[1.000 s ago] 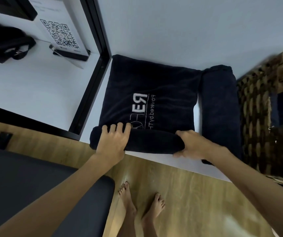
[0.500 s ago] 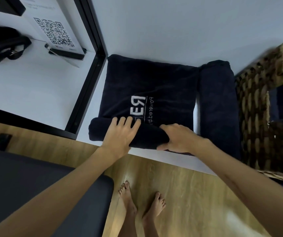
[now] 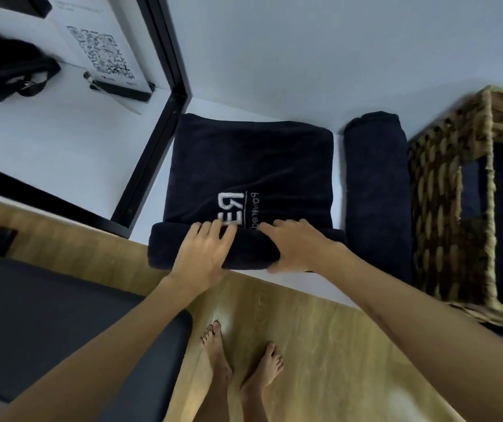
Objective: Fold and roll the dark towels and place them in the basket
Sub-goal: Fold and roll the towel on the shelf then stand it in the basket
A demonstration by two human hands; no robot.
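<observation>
The dark towel (image 3: 248, 175) lies flat on the white table (image 3: 274, 56), with its near edge wound into a thick roll (image 3: 213, 251) at the table's front edge. White logo lettering (image 3: 238, 208) on the towel sits partly under the roll. The left hand (image 3: 203, 257) rests on top of the roll, fingers straight and slightly spread. The right hand (image 3: 297, 245) covers the roll just right of the left hand, fingers curved over the fabric. A finished rolled towel (image 3: 376, 190) lies right of the towel. The wicker basket (image 3: 445, 208) stands just beyond it, dark fabric visible inside.
</observation>
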